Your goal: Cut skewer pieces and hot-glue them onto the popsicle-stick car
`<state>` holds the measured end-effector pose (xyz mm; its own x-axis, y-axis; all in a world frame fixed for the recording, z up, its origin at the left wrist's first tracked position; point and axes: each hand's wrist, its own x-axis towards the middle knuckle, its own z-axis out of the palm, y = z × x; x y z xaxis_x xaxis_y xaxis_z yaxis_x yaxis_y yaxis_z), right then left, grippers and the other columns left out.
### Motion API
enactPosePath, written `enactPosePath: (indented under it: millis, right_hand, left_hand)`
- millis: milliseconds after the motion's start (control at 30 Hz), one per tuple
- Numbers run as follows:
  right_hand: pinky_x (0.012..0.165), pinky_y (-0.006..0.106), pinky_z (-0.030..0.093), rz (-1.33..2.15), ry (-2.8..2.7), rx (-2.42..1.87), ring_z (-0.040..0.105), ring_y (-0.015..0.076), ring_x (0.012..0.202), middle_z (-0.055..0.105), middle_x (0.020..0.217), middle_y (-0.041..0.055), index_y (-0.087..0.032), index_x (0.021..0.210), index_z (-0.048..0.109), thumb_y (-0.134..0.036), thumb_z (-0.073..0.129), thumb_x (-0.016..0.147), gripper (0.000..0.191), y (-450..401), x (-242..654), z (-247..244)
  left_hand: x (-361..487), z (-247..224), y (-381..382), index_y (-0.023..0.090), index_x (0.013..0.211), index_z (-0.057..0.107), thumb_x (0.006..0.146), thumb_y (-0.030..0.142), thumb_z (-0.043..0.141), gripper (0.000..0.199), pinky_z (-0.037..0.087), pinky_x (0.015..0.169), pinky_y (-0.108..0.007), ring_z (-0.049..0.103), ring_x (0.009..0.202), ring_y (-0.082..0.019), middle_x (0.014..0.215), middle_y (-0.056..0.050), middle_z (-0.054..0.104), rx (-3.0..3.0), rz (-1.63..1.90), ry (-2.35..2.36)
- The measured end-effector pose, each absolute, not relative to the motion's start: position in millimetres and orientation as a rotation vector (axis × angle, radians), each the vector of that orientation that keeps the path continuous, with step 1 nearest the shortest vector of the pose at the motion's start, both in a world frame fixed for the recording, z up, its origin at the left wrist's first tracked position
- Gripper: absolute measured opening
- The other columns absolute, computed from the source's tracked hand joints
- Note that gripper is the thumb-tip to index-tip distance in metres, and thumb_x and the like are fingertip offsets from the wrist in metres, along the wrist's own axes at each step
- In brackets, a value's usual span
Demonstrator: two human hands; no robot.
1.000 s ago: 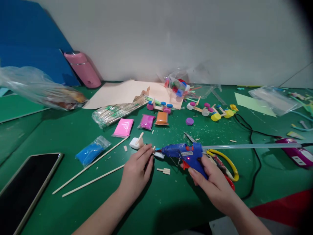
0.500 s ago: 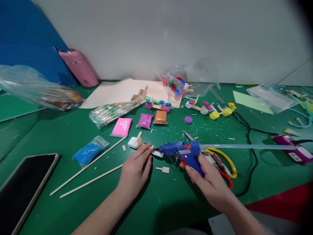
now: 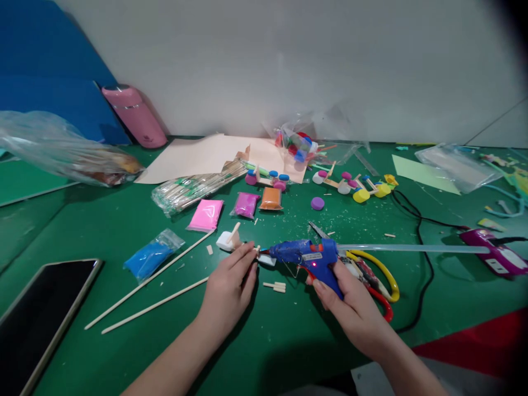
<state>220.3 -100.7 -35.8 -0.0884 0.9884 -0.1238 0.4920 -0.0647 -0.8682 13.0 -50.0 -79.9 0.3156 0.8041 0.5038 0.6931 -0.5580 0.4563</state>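
My right hand [image 3: 350,300] is wrapped round the handle of a blue glue gun [image 3: 305,253], its small light lit red and a long clear glue stick [image 3: 412,248] jutting from the back. The gun's nozzle meets a small wooden piece at the fingertips of my left hand [image 3: 231,278]. Those fingers are closed on a small wooden craft model [image 3: 233,235] with white wheel-like parts, partly hidden under them. Just below the nozzle lie several short wooden sticks [image 3: 276,287]. Scissors with yellow and red handles [image 3: 390,275] rest behind my right hand.
Two long wooden sticks [image 3: 152,307] and a phone [image 3: 45,319] lie at left. Packets of blue clay [image 3: 152,256], pink clay [image 3: 205,215] and orange clay [image 3: 271,198] sit farther back. Small wheeled models [image 3: 268,179] stand beyond. A black cord [image 3: 419,264] runs to a purple power strip [image 3: 495,252].
Both hands, the glue gun and the model hold almost the same position. The view has shifted very slightly, and the glue stick's far end has moved a little to the left.
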Motion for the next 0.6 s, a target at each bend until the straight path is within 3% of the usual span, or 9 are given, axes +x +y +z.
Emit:
enactPosePath:
  millis: [600]
  right_hand:
    - [0.055, 0.025, 0.042, 1.138, -1.602, -1.616, 0.049, 0.0159, 0.063, 0.054, 0.073, 0.0011, -0.022, 0.102, 0.047, -0.032, 0.041, 0.086, 0.02, -101.8, 220.2, -35.2]
  left_hand:
    - [13.6, -79.2, -49.3, 0.008, 0.095, 0.061, 0.078, 0.016, 0.049, 0.023, 0.051, 0.082, -0.034, 0.061, 0.094, -0.022, 0.102, -0.017, 0.064, 2.417, 1.065, 1.396]
